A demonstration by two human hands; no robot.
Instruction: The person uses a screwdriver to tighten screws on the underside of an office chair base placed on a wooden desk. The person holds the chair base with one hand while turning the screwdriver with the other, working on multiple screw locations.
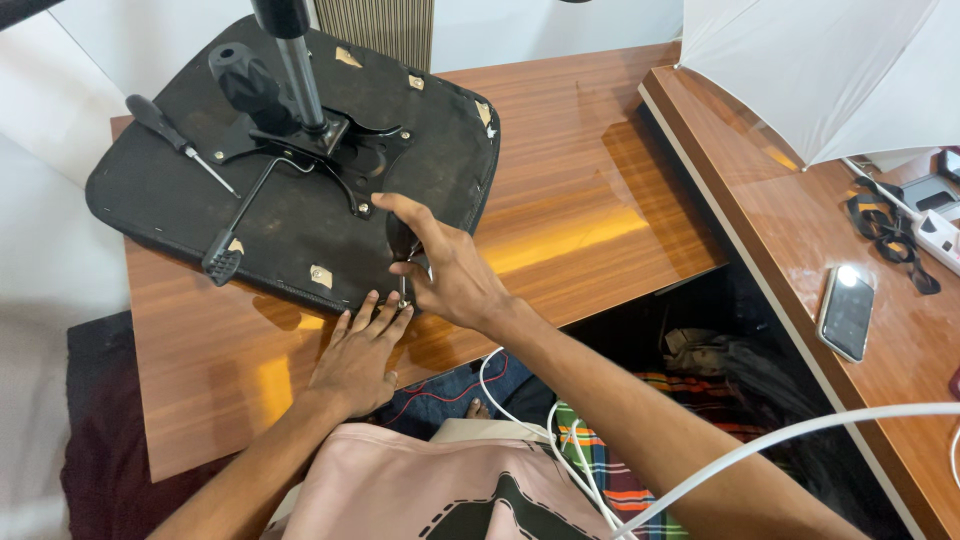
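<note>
Head view: the right hand [455, 275] is clenched around a dark-handled screwdriver [403, 245], tip down at the near edge of the upturned black chair seat [300, 160] on the brown wooden table [590, 200]. The left hand [358, 355], released, presses flat beside it. The metal bracket [320, 140] remains mounted.

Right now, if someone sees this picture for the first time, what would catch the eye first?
First the black upturned chair seat on the wooden table, its metal post rising near the top edge. Next the two hands at the seat's near edge: the right hand holds a dark-handled screwdriver tip down, and the left hand lies flat beside it. A second screwdriver lies on the seat's left side.
</note>
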